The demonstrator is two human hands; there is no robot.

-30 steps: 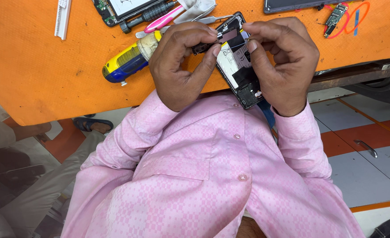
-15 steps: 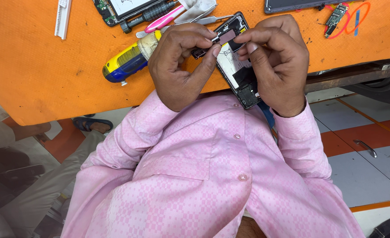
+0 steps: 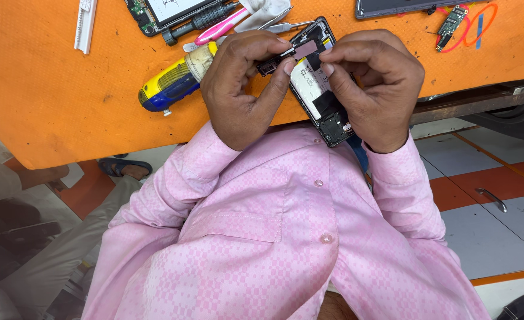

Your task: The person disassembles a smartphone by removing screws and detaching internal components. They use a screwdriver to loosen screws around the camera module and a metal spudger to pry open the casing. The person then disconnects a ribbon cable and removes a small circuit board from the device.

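- Orange is the surface (image 3: pixel 48 89), and near its front edge lies an opened smartphone (image 3: pixel 321 101) with its back cover off, so that the pale battery and the dark board at the lower end show
- The left hand (image 3: pixel 244 89) is clamped on the phone's upper end, thumb and forefinger pressed against a small dark part (image 3: pixel 269 64) that sticks out to the side of the frame
- The right hand (image 3: pixel 374 83) has thumb and forefinger pinched together on a small pinkish strip (image 3: pixel 306 48) over the top of the phone; whether the strip is stuck down or lifted I cannot tell
- As I judge it, the opening of the phone is done: the back is already off and the insides are bare
- The work in hand looks to be at the top end only; the battery sits in place and the lower board looks untouched, so most of the inside seems yet to be handled
- Just left of the left hand lies a blue and yellow tool (image 3: pixel 170 86) with a taped neck, touching or nearly touching the knuckles
- Above it lie a pink-handled tool (image 3: pixel 220 26), a black screwdriver (image 3: pixel 199 21), metal tweezers (image 3: pixel 279 26) and a second opened phone (image 3: pixel 167 9)
- Well apart to the right rest a small green circuit board (image 3: pixel 450 22) inside a red loop, and a dark flat panel (image 3: pixel 404 6) at the top edge
- A white strip (image 3: pixel 84 24) lies far left on the surface
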